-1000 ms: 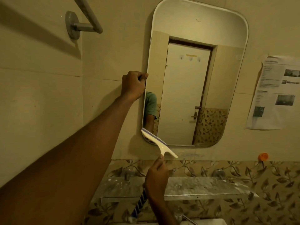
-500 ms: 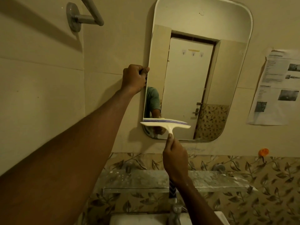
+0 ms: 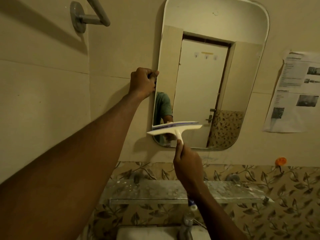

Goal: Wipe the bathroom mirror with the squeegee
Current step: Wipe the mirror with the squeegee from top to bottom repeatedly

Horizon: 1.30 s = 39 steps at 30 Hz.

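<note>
A tall mirror (image 3: 211,84) with rounded corners hangs on the beige tiled wall, tilted slightly. My left hand (image 3: 142,82) grips its left edge at about mid height. My right hand (image 3: 187,168) holds the handle of a white squeegee (image 3: 174,129) with a blue blade strip. The blade lies almost level against the lower left part of the glass, its left end reaching just past the mirror's edge. The mirror reflects a white door, a green sleeve and the blade.
A dusty glass shelf (image 3: 155,191) runs below the mirror over a leaf-patterned tile band. A tap (image 3: 187,224) and white basin (image 3: 155,233) sit at the bottom. A grey towel bar (image 3: 90,16) is upper left. A printed paper sheet (image 3: 294,94) and an orange hook (image 3: 280,161) are on the right.
My right hand has lifted the squeegee from below the mirror's bottom left corner and turned it from slanted to nearly level on the lower glass. My left hand has stayed on the edge.
</note>
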Tool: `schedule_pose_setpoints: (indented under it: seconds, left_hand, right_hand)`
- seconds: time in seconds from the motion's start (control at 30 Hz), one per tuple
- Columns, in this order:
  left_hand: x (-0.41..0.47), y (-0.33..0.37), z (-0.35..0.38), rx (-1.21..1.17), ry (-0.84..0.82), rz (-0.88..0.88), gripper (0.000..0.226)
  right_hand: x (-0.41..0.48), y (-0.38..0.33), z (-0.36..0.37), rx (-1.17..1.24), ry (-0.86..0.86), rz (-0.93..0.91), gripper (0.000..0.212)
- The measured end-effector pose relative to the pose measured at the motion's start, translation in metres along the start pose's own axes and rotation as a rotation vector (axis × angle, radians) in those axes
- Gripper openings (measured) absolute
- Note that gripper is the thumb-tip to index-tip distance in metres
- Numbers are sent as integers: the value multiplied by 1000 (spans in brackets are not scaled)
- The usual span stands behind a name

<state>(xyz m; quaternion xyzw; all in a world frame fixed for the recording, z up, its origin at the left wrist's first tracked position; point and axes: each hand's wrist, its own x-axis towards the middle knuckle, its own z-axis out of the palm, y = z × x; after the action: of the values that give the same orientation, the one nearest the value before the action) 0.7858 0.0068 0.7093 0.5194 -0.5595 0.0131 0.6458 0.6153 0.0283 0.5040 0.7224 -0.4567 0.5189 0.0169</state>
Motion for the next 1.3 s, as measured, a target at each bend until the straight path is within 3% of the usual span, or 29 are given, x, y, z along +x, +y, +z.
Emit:
schedule_pose_setpoints:
  seconds: [0.33,0.43,0.53,0.63,0.83,0.97,1.13,1.3]
  left_hand:
    - [-3,2,0,8,-4,3,31]
    - [-3,2,0,-6,3,-1,30]
    - [-4,2,0,4,14,-2,30]
    - [-4,2,1,20,22,5,31]
    - [-5,3,2,33,42,0,31]
    - [-5,2,3,22,47,2,31]
    - [-4,0,4,21,36,8,32]
    - [-4,0,4,17,35,14,32]
  right_hand:
    - [-42,47,-4,-146,-220,25,45]
    - [-26,48,-19,-113,-112,-26,45]
    - [4,45,-31,10,18,41,42]
    - [-2,48,-21,95,-15,91,41]
    - [-42,78,-15,42,-143,166,48]
    - [-28,89,-38,90,-72,187,55]
    - [-30,98,-53,126,29,163,47]
    - [3,111,-64,49,140,251,49]
